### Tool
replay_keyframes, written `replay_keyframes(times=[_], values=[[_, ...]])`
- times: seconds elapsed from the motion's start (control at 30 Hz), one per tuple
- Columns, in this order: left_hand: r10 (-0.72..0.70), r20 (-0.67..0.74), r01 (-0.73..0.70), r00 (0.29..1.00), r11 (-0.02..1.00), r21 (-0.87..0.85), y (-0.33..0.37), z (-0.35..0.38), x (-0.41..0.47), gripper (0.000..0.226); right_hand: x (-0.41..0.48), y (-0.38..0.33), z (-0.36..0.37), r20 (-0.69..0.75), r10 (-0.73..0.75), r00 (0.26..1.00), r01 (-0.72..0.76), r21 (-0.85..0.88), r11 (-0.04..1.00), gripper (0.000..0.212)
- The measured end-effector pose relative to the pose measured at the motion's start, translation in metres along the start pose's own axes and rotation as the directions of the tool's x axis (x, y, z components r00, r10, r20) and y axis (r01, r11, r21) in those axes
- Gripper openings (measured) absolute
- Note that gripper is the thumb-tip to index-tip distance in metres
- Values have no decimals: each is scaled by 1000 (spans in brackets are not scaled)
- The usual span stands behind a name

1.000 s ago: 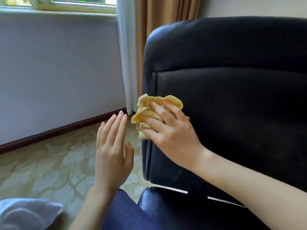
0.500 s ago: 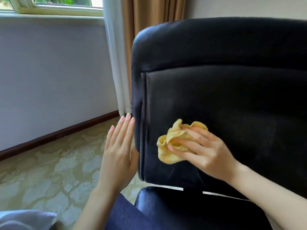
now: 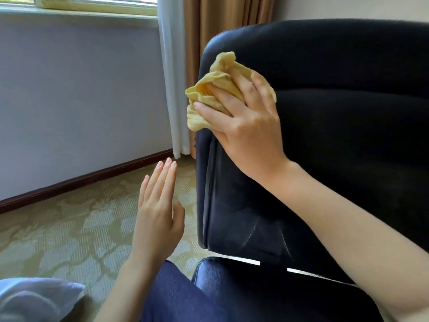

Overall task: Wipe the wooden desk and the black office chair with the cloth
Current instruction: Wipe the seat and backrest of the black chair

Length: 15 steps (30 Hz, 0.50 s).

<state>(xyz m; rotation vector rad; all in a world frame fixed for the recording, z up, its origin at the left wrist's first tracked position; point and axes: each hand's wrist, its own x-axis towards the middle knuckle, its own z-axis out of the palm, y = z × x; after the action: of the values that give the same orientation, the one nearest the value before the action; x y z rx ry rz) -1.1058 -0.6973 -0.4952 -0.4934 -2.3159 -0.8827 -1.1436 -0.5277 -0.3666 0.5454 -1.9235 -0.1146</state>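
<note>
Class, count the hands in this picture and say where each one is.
2. The right hand holds the yellow cloth against the upper left edge of the black chair back; the left hand is open above the carpet beside the chair, holding nothing.

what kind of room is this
Probably a hotel room or home office: a black padded office chair, patterned carpet, and a window with white and tan curtains.
</note>
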Motion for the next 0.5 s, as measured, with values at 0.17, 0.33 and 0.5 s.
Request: replay_keyframes(times=[0.17, 0.33, 0.5], values=[[-63, -30, 63, 998, 998, 12, -6, -6, -5, 65, -19, -21, 11, 13, -12, 1000, 12, -3, 1000, 17], [-141, -58, 141, 988, 990, -7, -10, -10, -5, 66, -73, -50, 18, 59, -78, 995, 75, 63, 995, 27], [-118, -41, 119, 992, 993, 4, -6, -8, -8, 66, -120, -69, 21, 88, -117, 989, 109, 99, 989, 16]])
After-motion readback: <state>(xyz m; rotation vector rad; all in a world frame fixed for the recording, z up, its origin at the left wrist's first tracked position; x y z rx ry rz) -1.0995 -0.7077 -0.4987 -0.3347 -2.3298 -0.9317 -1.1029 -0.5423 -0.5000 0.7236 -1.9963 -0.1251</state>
